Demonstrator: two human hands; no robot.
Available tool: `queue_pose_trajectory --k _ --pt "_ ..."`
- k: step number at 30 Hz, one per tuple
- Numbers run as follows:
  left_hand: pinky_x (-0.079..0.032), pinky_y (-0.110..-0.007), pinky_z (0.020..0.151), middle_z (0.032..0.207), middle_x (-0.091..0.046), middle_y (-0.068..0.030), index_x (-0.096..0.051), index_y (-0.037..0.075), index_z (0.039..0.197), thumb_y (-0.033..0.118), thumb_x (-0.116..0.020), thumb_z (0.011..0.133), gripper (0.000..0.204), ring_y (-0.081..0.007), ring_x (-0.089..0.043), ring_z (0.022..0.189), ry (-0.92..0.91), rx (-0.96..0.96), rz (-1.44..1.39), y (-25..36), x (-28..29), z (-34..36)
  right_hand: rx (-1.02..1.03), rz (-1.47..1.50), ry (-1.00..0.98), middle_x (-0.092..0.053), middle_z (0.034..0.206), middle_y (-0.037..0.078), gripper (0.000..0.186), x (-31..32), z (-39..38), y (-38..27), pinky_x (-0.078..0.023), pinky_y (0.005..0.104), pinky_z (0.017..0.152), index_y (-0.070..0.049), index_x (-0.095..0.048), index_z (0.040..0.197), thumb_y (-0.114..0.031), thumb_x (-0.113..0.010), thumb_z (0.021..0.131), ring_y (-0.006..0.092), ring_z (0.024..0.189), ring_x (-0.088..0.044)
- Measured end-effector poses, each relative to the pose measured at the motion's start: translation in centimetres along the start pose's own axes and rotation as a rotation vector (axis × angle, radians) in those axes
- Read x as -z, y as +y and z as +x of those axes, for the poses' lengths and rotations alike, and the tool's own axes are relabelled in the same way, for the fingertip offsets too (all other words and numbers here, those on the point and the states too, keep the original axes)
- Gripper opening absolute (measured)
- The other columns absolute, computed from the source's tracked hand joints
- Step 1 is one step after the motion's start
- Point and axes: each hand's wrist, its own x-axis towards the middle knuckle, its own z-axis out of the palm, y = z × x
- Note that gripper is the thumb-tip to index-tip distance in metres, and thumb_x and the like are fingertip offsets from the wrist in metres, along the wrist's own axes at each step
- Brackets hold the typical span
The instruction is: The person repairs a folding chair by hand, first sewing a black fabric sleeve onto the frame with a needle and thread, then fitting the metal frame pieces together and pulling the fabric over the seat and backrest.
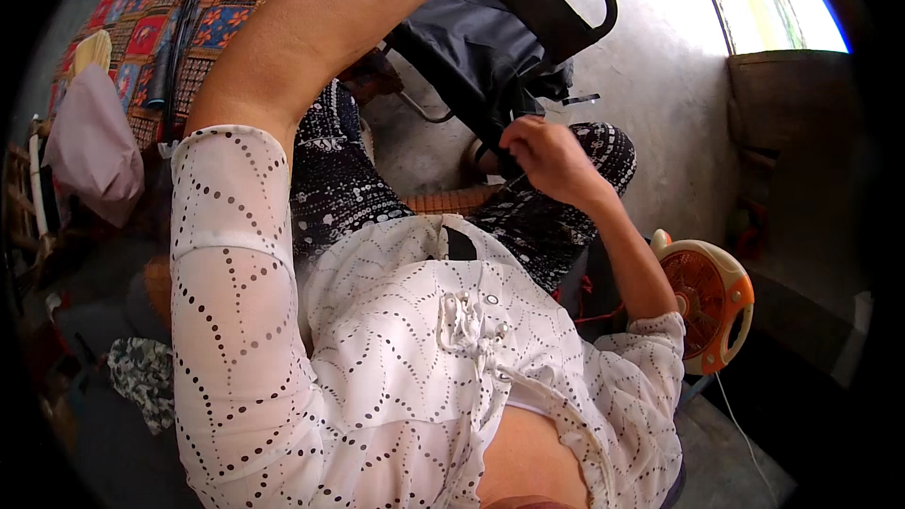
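Left arm: stretched up past the top edge; hand out of sight, grip unknown, apparently holding the work taut.
Dark grey fabric bag with black strap [490,38]: over the knees, above the concrete floor [650,94].
Right hand [545,158]: fingers pinched on the bag's lower edge; I can't make out any tool.
Doing it well: keep cloth tight, work in short pulls.
Orange and cream fan [709,300]: far right.

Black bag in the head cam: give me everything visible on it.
The black bag looks like dark, slightly shiny fabric with a wide black strap loop at its upper end. It hangs tilted over the patterned legs, above the concrete floor. The right hand pinches its lower edge; the left arm reaches up past it, hand out of frame.
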Motion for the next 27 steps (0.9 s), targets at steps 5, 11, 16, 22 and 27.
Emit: queue_pose_trajectory --k 5,11,16,22,27 --pt "-0.055 -0.029 0.045 0.078 -0.064 -0.0106 -0.059 0.0 0.092 0.015 -0.052 0.09 0.016 -0.0213 -0.062 0.056 -0.045 0.021 0.047 0.3 0.1 -0.8 0.158 -0.227 -0.016 -0.057 0.094 0.018 0.019 -2.7 2.4 3.5 -0.047 0.0422 0.075 -0.002 -0.059 0.094 0.0 -0.054 0.076 0.0358 0.086 -0.058" --pt "-0.055 -0.029 0.048 0.076 -0.063 -0.0108 -0.058 0.001 0.09 0.016 -0.053 0.09 0.016 -0.0211 -0.061 0.055 -0.038 0.084 0.118 0.1 0.0 -2.4 0.096 -0.588 0.033 -0.056 0.098 0.012 0.022 -4.7 8.7 7.6 -0.047 0.0392 0.079 -0.004 -0.059 0.094 0.001 -0.055 0.073 0.0332 0.095 -0.056" --pt "-0.056 -0.03 0.05 0.075 -0.062 -0.0096 -0.057 0.003 0.088 0.017 -0.053 0.09 0.015 -0.0215 -0.061 0.056 -0.096 0.152 0.087 0.0 0.3 -2.6 0.037 -0.659 -0.071 -0.059 0.094 0.009 0.013 -7.2 11.1 10.7 -0.049 0.0364 0.076 -0.006 -0.062 0.086 -0.007 -0.056 0.074 0.0301 0.091 -0.058" --pt "-0.057 -0.032 0.056 0.077 -0.062 -0.0081 -0.057 0.005 0.088 0.011 -0.055 0.089 0.006 -0.0214 -0.062 0.066 -0.214 0.16 -0.124 1.6 0.3 -3.3 0.068 -0.817 -0.171 -0.065 0.072 0.008 0.01 -4.1 12.5 13.8 -0.051 0.0359 0.064 -0.011 -0.066 0.07 -0.006 -0.058 0.068 0.026 0.077 -0.065" --pt "-0.057 -0.032 0.064 0.081 -0.062 -0.0103 -0.057 0.001 0.09 0.01 -0.056 0.088 0.009 -0.0246 -0.063 0.076 -0.341 0.129 -0.24 3.6 -0.8 -3.9 -0.15 -1.095 -0.149 -0.067 0.09 0.007 0.014 4.0 14.1 15.0 -0.052 0.0339 0.065 -0.011 -0.068 0.085 -0.008 -0.056 0.078 0.0251 0.083 -0.066"
